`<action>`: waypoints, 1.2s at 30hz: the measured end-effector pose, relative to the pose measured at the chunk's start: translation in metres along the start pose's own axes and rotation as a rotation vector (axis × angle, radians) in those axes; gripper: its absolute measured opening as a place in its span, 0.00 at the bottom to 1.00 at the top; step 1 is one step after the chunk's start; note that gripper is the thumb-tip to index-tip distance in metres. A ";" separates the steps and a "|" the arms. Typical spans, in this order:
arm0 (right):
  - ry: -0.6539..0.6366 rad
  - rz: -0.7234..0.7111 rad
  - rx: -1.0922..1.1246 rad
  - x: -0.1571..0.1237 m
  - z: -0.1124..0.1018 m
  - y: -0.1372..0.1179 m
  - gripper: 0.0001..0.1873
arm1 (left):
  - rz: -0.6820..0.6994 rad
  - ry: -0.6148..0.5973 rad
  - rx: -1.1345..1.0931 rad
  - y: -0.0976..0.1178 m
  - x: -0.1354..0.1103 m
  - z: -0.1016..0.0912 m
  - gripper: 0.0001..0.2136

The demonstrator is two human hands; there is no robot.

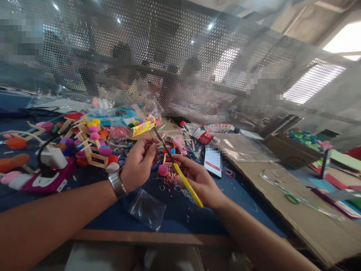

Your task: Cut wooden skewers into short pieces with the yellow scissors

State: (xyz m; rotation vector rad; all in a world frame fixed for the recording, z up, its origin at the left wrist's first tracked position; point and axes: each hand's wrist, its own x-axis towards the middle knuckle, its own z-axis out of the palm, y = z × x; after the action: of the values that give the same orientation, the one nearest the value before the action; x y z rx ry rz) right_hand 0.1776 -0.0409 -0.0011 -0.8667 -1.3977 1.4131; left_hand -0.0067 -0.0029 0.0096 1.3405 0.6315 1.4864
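Note:
Fingers of my right hand (201,182) are closed around a slim file-like tool (187,184) with a yellow handle and a long, thin dark shaft. The shaft points up and away to the left, passing close by my left fingertips. Thumb and forefinger of my left hand (142,162) are pinched together; a small pale piece seems to be between them, too small to name. Below and between the hands lie a pink round pad (163,170) and a tangle of coloured rubber bands (170,180). A clear zip bag (148,209) lies at the table's near edge.
Small wooden-stick models with coloured pads (97,156) crowd the left, near a purple power strip (50,180) with a white charger (55,158). A bottle (200,133) and a phone (213,162) lie beyond my right hand. Cardboard (282,195) covers the right side; a perforated screen (169,45) stands behind.

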 end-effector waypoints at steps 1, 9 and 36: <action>0.001 -0.004 -0.003 0.000 0.000 -0.001 0.29 | 0.004 -0.005 0.009 0.000 0.000 0.000 0.13; -0.079 0.030 -0.075 -0.002 0.008 -0.009 0.29 | 0.008 -0.026 0.133 -0.002 -0.003 -0.005 0.10; -0.104 0.066 -0.124 -0.013 0.018 -0.015 0.22 | -0.021 -0.171 0.109 0.003 -0.013 0.003 0.07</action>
State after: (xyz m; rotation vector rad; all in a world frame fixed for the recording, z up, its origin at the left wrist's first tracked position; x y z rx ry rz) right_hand 0.1663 -0.0603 0.0136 -0.9374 -1.5613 1.4518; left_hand -0.0061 -0.0164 0.0070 1.5218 0.6216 1.3198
